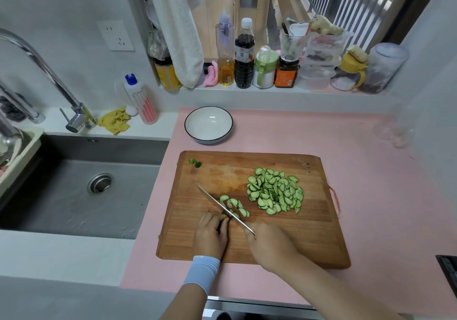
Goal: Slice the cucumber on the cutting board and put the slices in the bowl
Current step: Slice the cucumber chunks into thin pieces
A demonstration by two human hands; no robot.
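Observation:
A wooden cutting board [309,233] lies on the pink counter. A heap of half-moon cucumber slices [275,190] sits on its right middle. A short row of fresh slices [235,204] lies beside the knife [222,207], whose blade slants from upper left to lower right. My right hand [269,245] grips the knife handle. My left hand [211,233] curls over the last cucumber piece, which is almost hidden under the fingers by the blade. Two cut green ends [195,162] lie at the board's far left corner. A white bowl [208,125] with a dark rim stands empty behind the board.
A steel sink [81,186] and tap [37,72] are at the left. Bottles and jars [244,55] line the window sill behind. A dish soap bottle [142,99] and yellow cloth [115,120] sit by the tap. A clear glass [394,130] stands at the right.

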